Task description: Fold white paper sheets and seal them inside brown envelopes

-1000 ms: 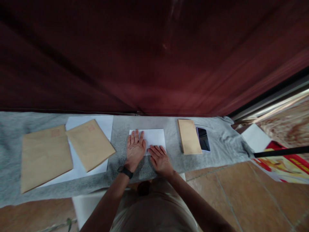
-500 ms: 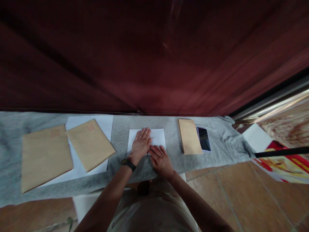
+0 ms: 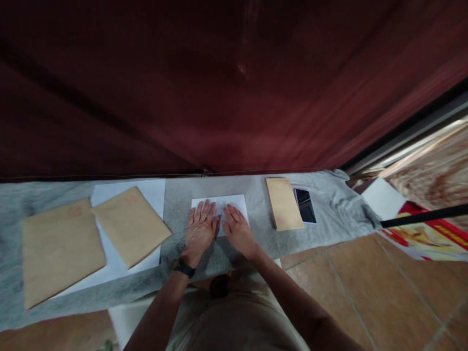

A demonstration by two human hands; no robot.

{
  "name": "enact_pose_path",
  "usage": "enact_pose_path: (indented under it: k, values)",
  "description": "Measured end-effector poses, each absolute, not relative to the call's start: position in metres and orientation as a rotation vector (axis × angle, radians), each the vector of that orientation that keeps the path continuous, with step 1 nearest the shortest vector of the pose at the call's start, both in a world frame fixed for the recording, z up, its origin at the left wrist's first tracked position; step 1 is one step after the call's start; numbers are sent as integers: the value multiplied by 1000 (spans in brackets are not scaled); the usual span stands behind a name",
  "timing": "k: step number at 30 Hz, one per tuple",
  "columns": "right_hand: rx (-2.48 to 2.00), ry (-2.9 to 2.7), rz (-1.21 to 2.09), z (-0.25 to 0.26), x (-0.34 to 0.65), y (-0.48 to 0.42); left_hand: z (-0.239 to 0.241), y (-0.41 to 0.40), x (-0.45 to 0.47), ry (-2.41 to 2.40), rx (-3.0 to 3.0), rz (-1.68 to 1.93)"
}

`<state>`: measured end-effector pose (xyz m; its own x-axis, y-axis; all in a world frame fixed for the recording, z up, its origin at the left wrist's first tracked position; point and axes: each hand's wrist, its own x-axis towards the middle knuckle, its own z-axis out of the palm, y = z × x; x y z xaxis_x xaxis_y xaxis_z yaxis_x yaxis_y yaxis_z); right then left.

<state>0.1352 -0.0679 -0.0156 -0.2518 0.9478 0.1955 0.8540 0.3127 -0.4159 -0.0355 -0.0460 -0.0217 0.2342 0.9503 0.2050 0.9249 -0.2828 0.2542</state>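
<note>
A white sheet of paper, seemingly folded, lies on the grey cloth in front of me. Flat on its left part rests my left hand, fingers spread, with a dark watch on the wrist. My right hand lies palm down on the right part, fingers stretched out. The two hands are apart, with a narrow strip of paper showing between them. Much of the sheet's near side is hidden under the palms.
Brown envelopes lie at left, partly over white sheets. At right are a stack of smaller brown envelopes and a phone. A dark red panel rises behind the grey cloth. A colourful box stands far right.
My left hand has shifted left and nearer to me on the paper. My right hand has moved forward, and the hands, which were touching, are now apart. The view has tilted slightly.
</note>
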Motion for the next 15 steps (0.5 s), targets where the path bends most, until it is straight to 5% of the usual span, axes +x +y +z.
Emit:
enact_pose_path:
  k: [15]
  values:
    - [-1837,-2066,89,-29,160,-45,-28,-59,-43,2007,2298,675]
